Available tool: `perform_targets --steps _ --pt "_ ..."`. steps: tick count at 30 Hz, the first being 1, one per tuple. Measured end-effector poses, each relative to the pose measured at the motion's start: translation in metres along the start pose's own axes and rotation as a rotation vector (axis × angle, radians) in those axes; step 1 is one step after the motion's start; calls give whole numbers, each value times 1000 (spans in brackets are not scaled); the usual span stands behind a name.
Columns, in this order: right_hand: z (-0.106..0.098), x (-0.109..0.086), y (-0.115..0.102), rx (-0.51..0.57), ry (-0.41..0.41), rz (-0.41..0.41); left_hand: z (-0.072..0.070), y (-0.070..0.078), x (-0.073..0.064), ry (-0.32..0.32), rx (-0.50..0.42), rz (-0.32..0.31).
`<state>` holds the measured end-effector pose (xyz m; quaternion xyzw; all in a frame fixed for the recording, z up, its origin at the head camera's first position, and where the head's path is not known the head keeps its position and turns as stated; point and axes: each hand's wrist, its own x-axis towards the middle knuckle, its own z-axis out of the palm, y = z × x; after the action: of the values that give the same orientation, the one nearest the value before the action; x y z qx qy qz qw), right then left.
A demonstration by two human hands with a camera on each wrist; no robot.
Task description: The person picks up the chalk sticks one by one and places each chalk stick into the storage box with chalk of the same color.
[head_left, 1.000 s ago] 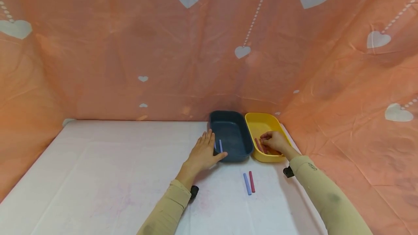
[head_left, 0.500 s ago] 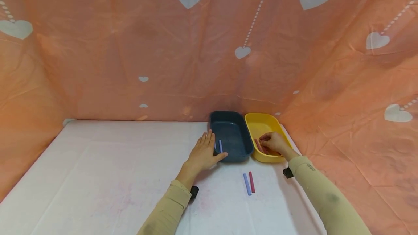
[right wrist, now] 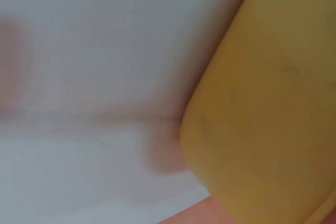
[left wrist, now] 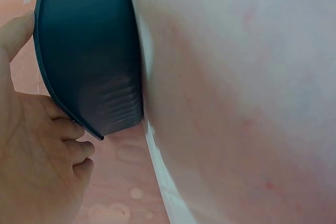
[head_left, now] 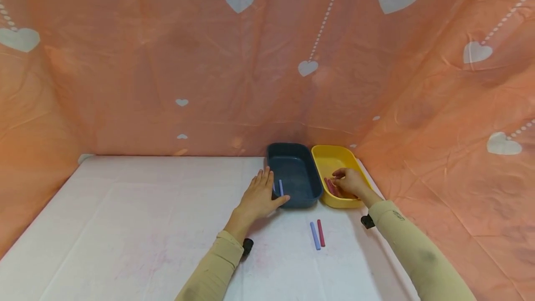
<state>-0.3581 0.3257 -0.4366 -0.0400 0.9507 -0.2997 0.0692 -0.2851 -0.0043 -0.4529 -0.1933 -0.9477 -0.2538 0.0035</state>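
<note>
My left hand (head_left: 258,197) lies over the near left corner of a dark blue tray (head_left: 301,171), fingers extended along its rim. In the left wrist view that hand (left wrist: 39,145) touches the rim of the tray (left wrist: 89,45), its palm outside. A blue chalk stick (head_left: 281,187) lies in this tray, another partly hidden by the fingers. Inside the yellow tray (head_left: 330,154), my right hand (head_left: 352,184) pinches a red chalk stick with curled fingers, its tips partly hidden. More red chalk sticks (head_left: 329,186) lie beside it. The right wrist view shows only the yellow tray's outside (right wrist: 262,108).
A blue chalk stick (head_left: 315,236) and a red chalk stick (head_left: 321,233) lie side by side on the white tablecloth (head_left: 138,217), in front of the trays. Behind and at both sides hangs an orange curtain (head_left: 200,68) with white hearts.
The right hand's fingers shift slightly over the red chalk sticks, more of which show now. The left hand stays on the dark blue tray. The head view moves a little.
</note>
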Motion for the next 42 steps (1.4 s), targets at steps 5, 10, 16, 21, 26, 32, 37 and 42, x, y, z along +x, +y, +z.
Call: perform_targets --steps 5,10,16,21,26,32,37,42 --pt "-1 -8 -5 50 21 -11 1 -1 0 4 1 2" --pt "0 -16 -11 83 46 -46 0 1 0 2 -1 6" --pt "-1 -27 -21 55 93 -98 1 0 0 -3 -6 3" --pt "-1 -40 -26 48 132 -167 1 0 0 -11 -4 -3" --pt "-1 -53 -29 81 171 -217 0 2 1 -9 -2 -2" --pt "1 -74 -35 128 220 -261 0 2 1 -11 -4 -4" --pt "8 -89 -35 178 206 -224 1 1 2 -14 -3 -6" --pt "20 -100 -31 218 199 -227 1 1 1 -18 -1 -5"
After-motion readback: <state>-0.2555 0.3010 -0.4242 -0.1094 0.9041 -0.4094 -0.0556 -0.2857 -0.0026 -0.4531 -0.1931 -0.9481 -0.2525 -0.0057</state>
